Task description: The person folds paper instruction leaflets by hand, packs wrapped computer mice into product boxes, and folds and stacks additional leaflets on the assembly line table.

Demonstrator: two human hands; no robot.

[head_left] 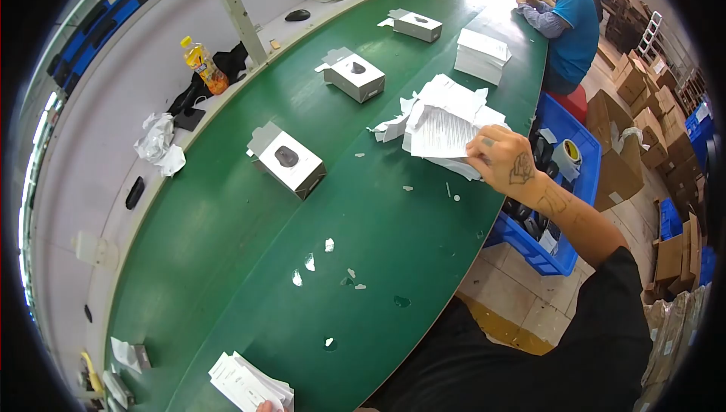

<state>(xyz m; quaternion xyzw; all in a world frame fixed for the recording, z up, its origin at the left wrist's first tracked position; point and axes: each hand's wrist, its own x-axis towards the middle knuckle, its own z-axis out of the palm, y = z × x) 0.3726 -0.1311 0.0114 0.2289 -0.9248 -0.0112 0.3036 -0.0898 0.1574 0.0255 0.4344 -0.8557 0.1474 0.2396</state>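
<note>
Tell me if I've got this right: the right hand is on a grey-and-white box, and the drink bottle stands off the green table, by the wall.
Not quite: the head view shows the right hand on printed sheets, not a box. The drink bottle does stand off the green table, by the wall.

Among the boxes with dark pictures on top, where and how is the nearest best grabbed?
Probably across the width of the nearest box, from above: it lies flat with space around it, while the flap at its far end looks flimsy.
</note>
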